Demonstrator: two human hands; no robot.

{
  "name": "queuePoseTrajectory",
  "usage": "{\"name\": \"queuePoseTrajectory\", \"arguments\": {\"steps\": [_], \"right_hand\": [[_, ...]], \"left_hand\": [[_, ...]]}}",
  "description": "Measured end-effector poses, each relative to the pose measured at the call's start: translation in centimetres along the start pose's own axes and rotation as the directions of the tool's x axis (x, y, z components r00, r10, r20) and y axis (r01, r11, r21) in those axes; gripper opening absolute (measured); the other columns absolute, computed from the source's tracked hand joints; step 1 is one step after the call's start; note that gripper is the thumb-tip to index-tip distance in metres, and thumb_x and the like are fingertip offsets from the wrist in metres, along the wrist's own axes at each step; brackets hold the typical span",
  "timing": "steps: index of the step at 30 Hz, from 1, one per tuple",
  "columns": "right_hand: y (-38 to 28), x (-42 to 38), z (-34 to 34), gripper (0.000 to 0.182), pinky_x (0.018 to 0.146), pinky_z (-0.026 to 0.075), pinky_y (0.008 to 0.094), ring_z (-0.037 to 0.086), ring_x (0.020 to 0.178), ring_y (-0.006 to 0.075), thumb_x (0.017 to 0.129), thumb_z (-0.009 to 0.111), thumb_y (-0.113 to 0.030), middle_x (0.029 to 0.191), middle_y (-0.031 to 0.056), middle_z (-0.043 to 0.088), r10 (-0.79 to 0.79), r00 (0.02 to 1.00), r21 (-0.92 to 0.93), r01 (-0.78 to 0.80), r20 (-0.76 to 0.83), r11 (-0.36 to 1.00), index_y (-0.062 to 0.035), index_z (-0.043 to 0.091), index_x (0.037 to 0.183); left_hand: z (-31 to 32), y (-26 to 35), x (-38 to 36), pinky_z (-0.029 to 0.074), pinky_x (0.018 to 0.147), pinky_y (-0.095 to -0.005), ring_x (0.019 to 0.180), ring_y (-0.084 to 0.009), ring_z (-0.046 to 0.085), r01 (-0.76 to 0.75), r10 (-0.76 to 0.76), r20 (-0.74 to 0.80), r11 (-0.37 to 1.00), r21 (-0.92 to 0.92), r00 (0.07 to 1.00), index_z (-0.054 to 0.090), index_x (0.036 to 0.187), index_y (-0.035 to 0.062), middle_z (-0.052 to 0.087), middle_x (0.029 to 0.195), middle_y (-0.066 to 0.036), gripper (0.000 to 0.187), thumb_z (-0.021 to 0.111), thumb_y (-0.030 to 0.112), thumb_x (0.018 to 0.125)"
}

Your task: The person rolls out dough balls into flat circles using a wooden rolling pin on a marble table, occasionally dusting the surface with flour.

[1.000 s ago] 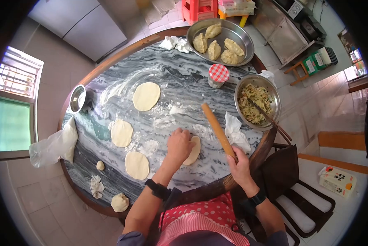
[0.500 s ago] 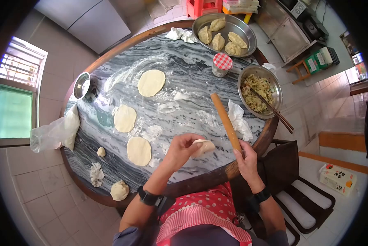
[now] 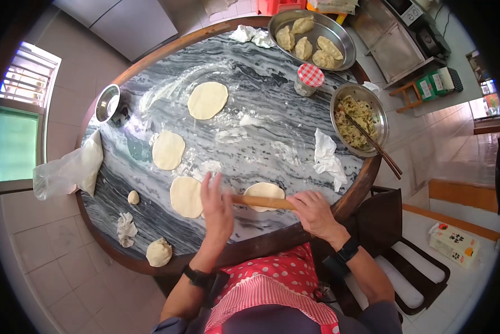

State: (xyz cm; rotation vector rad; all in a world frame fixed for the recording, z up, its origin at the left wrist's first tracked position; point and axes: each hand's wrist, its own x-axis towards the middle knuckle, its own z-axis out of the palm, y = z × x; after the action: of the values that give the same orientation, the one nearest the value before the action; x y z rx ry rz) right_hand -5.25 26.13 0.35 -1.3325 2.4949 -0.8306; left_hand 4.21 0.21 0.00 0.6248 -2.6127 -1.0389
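Note:
A wooden rolling pin (image 3: 261,201) lies crosswise over a round dough wrapper (image 3: 265,190) near the table's front edge. My right hand (image 3: 317,214) is closed around the pin's right end. At its left end is my left hand (image 3: 217,209), fingers stretched out and slightly blurred; whether it touches the pin is hard to tell. Just left of that hand lies another dough wrapper (image 3: 185,197). Two more flattened rounds, a middle wrapper (image 3: 168,150) and a far wrapper (image 3: 207,101), rest on the floured marble.
A bowl of filling (image 3: 337,119) with chopsticks (image 3: 375,146) stands at right, beyond crumpled tissue (image 3: 328,156). Behind are a jar (image 3: 309,79) and a pan (image 3: 346,62) of dumplings. A dough lump (image 3: 159,253), small dough ball (image 3: 133,197), flour bag (image 3: 74,170) and metal bowl (image 3: 101,106) sit left.
The rolling pin has swung from upright at the right to lying across the wrapper. My left hand has let go of the wrapper, now flat on the table, and moved left.

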Motion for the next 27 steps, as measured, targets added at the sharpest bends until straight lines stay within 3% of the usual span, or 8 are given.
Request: {"name": "queuePoseTrajectory", "arguments": {"steps": [1,2,5,7,9,12,22,27], "right_hand": [[0.3,-0.1,0.4,0.044,0.086,0.045,0.0385,0.058,0.100,0.0277,0.078,0.074,-0.005,0.108,0.0089,0.059,0.001,1.000,0.001,-0.001,0.008,1.000,-0.0044,0.063,0.120],[0.8,-0.2,0.9,0.046,0.087,0.044,0.0389,0.057,0.101,0.0278,0.078,0.074,-0.007,0.109,0.0086,0.059,-0.022,1.000,-0.027,0.023,0.021,0.999,-0.0052,0.062,0.122],[1.4,0.7,0.5,0.051,0.092,0.042,0.0424,0.055,0.109,0.0292,0.079,0.075,-0.013,0.118,0.0101,0.057,-0.031,0.999,-0.074,0.032,0.008,0.997,-0.0068,0.060,0.128],[1.3,1.4,0.9,0.054,0.096,0.041,0.0455,0.053,0.115,0.0306,0.080,0.075,-0.015,0.125,0.0119,0.056,-0.005,1.000,-0.074,0.004,-0.012,0.997,-0.0076,0.059,0.131],[1.9,3.2,1.4,0.059,0.107,0.034,0.0536,0.043,0.132,0.0346,0.085,0.071,-0.017,0.144,0.0163,0.044,0.093,0.988,-0.241,-0.121,-0.123,0.963,-0.0095,0.052,0.140],[2.6,4.4,1.5,0.064,0.112,0.027,0.0592,0.033,0.142,0.0372,0.087,0.068,-0.016,0.155,0.0185,0.032,0.166,0.980,-0.264,-0.190,-0.109,0.946,-0.0112,0.046,0.147],[5.4,9.0,0.7,0.064,0.114,0.023,0.0611,0.028,0.145,0.0389,0.091,0.065,-0.015,0.159,0.0192,0.026,0.169,0.972,-0.254,-0.207,-0.164,0.945,-0.0105,0.041,0.150],[6.5,10.4,0.5,0.062,0.110,0.028,0.0575,0.032,0.143,0.0353,0.089,0.068,-0.018,0.158,0.0175,0.030,0.094,0.971,-0.299,-0.160,-0.222,0.941,-0.0090,0.044,0.146]], "left_hand": [[1.2,-0.9,-0.1,0.023,0.119,-0.0514,0.146,-0.0428,0.026,-0.097,0.077,0.140,0.986,0.137,0.987,0.045,0.144,-0.0015,0.028,0.156,-0.027,0.051,0.058,0.013,0.097],[2.2,-1.3,-0.5,0.023,0.119,-0.0514,0.146,-0.0428,0.026,-0.088,0.069,0.141,0.987,0.135,0.988,0.045,0.144,-0.0015,0.028,0.156,-0.027,0.051,0.058,0.013,0.097],[4.1,-1.7,-0.5,0.011,0.117,-0.0642,0.148,-0.0486,0.019,-0.180,0.081,0.264,0.910,0.374,0.961,0.040,0.149,-0.0010,0.024,0.160,-0.027,0.059,0.050,0.032,0.101],[4.4,-1.2,0.4,0.011,0.118,-0.0627,0.149,-0.0479,0.017,-0.173,0.069,0.260,0.900,0.401,0.963,0.037,0.150,-0.0010,0.022,0.160,-0.026,0.060,0.050,0.030,0.101],[4.8,-0.9,1.9,0.010,0.119,-0.0611,0.149,-0.0472,0.015,-0.160,0.061,0.233,0.887,0.434,0.971,0.035,0.151,-0.0011,0.021,0.161,-0.025,0.061,0.050,0.028,0.100],[5.3,-1.0,2.9,0.010,0.119,-0.0612,0.150,-0.0463,0.014,-0.148,0.059,0.221,0.898,0.414,0.974,0.031,0.154,0.0007,0.020,0.162,-0.024,0.063,0.050,0.029,0.100],[6.6,-0.5,7.1,0.008,0.118,-0.0649,0.150,-0.0462,0.014,-0.031,-0.003,0.074,0.892,0.450,0.997,0.027,0.157,0.0084,0.018,0.164,-0.022,0.061,0.046,0.030,0.104],[7.2,-0.5,9.5,0.009,0.117,-0.0659,0.150,-0.0461,0.017,-0.001,-0.004,0.011,0.904,0.427,1.000,0.031,0.156,0.0085,0.021,0.163,-0.023,0.057,0.047,0.026,0.104]]}}
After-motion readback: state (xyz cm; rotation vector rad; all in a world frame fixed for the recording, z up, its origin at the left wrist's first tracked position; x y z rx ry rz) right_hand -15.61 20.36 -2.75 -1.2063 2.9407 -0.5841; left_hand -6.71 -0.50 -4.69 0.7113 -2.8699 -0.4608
